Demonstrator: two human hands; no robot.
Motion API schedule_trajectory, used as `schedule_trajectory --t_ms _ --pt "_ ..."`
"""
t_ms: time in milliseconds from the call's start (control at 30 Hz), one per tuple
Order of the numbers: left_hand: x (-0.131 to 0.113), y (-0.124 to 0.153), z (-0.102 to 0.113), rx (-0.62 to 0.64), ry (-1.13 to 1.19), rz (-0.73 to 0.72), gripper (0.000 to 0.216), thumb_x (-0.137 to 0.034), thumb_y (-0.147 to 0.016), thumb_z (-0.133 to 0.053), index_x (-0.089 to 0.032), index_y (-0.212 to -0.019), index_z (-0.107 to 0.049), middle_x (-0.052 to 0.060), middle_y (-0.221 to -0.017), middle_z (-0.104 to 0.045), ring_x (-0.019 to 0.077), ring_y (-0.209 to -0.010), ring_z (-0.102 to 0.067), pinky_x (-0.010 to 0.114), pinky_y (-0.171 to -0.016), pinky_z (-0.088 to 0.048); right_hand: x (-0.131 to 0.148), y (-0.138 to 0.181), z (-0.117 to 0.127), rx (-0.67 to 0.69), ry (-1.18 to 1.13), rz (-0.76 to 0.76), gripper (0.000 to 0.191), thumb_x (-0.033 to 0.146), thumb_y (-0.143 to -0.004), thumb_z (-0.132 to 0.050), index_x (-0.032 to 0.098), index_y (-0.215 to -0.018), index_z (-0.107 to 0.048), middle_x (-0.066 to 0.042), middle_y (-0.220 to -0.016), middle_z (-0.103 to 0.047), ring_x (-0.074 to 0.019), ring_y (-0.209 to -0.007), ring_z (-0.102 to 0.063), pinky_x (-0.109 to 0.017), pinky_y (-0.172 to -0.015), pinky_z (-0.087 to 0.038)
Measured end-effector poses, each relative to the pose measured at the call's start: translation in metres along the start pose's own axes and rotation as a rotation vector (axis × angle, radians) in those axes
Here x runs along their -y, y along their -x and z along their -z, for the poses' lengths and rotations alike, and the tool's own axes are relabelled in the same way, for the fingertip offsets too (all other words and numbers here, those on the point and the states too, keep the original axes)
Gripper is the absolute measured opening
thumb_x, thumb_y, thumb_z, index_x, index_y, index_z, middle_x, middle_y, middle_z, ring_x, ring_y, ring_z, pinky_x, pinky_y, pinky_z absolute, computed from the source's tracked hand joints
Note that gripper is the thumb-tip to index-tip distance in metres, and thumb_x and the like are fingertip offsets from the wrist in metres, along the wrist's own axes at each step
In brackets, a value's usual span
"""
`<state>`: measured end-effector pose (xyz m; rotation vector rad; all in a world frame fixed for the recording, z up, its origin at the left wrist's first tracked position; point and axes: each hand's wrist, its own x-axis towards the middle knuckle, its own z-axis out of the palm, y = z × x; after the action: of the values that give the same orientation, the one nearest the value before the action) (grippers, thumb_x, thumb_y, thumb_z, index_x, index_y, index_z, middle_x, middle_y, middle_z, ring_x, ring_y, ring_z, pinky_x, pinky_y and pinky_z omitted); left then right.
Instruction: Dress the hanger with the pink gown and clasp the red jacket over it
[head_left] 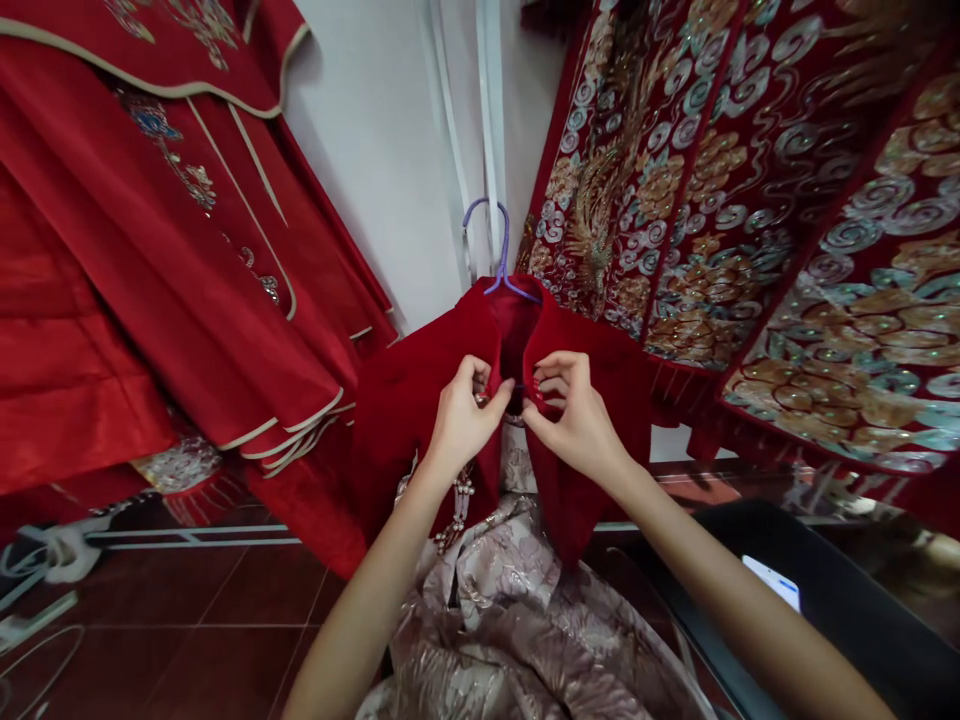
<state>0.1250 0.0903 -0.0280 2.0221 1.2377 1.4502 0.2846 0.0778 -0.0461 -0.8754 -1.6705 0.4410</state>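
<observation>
A dark red jacket [420, 370] with a stand collar hangs on a purple hanger [503, 250] in front of me, its front parted. My left hand [466, 410] pinches the left front edge just below the collar, thumb against the inner side. On the opposite edge, my right hand [566, 410] has its thumb and fingers closed in the same way. Small red fastenings show partly at the fingers of both hands. A beaded tassel [461, 505] dangles on the jacket's left front, below my left wrist. Beneath the jacket spreads a shiny silver-pink patterned fabric [510, 570].
Red garments with pale piping [247, 330] hang at the left. Heavily embroidered red panels [720, 230] with fringes fill the right. A phone [772, 582] lies on a black seat [832, 590] at lower right. Cables and a power strip [37, 620] lie on the tiled floor [187, 610].
</observation>
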Motion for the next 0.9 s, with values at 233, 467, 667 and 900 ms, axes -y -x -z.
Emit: schedule_trajectory --t_ms 233,467,667,900 --pt "0.01 0.027 -0.004 -0.167 0.006 -0.02 0.022 -0.019 -0.081 -0.062 -0.025 -0.102 -0.059 0.004 -0.097 -0.067 0.0162 -0.088 -0.065 0.031 -0.085 -0.052 -0.006 0.0 -0.003 0.193 -0.386 -0.093 0.025 0.033 -0.083 -0.065 0.022 -0.104 -0.056 -0.004 -0.099 -0.063 -0.0157 -0.093 -0.063 -0.032 -0.086 -0.055" --pt "0.017 0.031 -0.012 -0.248 0.221 0.115 0.023 -0.03 -0.075 -0.071 -0.022 -0.08 -0.05 0.001 -0.08 -0.064 0.0146 -0.079 -0.067 0.025 -0.074 -0.054 -0.006 0.003 0.003 0.201 -0.325 -0.107 0.022 0.034 -0.084 -0.066 0.021 -0.102 -0.066 -0.006 -0.103 -0.067 -0.0167 -0.093 -0.065 -0.034 -0.085 -0.057" --pt "0.005 0.036 -0.003 -0.099 0.025 -0.017 0.008 -0.021 -0.081 -0.062 -0.023 -0.089 -0.059 0.002 -0.09 -0.069 0.0149 -0.087 -0.068 0.024 -0.074 -0.055 0.008 0.003 0.009 0.125 -0.135 0.069 0.019 0.028 -0.089 -0.061 0.024 -0.105 -0.07 -0.005 -0.103 -0.065 -0.0161 -0.091 -0.066 -0.032 -0.083 -0.059" --pt "-0.003 0.035 0.005 -0.022 -0.085 -0.141 0.017 -0.013 -0.08 -0.058 -0.021 -0.095 -0.06 0.001 -0.093 -0.069 0.0121 -0.083 -0.067 0.023 -0.075 -0.057 0.011 0.005 0.008 0.041 0.096 0.237 0.022 0.021 -0.092 -0.057 0.025 -0.11 -0.069 -0.004 -0.102 -0.066 -0.0152 -0.089 -0.066 -0.03 -0.081 -0.058"
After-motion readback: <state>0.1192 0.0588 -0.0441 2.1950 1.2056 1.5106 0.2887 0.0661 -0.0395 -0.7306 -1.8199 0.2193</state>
